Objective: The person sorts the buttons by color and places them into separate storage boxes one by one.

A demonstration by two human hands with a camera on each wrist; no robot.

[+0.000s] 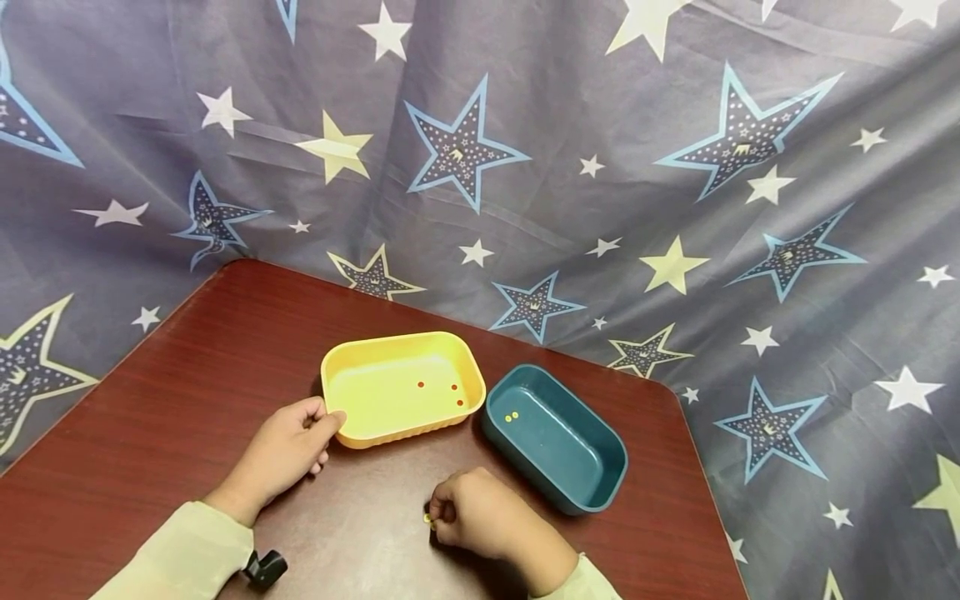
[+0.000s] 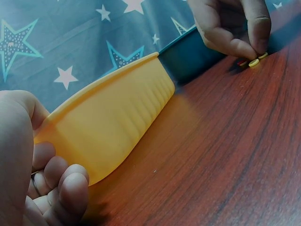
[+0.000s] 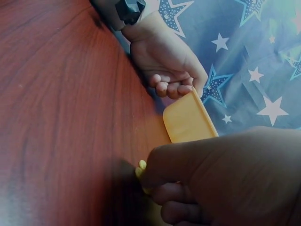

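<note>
Working yellow discs (image 2: 254,62) with right hand (image 1: 480,512); left hand (image 1: 288,446) pinches rim of yellow bin (image 1: 408,432).
Right fingers (image 2: 258,30) nearly together, can't tell if gripping; discs at their tips on table (image 1: 352,521), left hand farther.

A soft grey-blue fabric curtain (image 1: 562,100) hangs in loose folds behind and to both sides, printed with plain white stars (image 1: 386,33), pale yellow stars (image 1: 673,265) and larger dark patterned stars outlined in light blue (image 1: 467,154) or yellow. Before it stands a reddish-brown wood-grain bench (image 1: 225,350) with rounded far corners, its near middle paled by glare.
</note>
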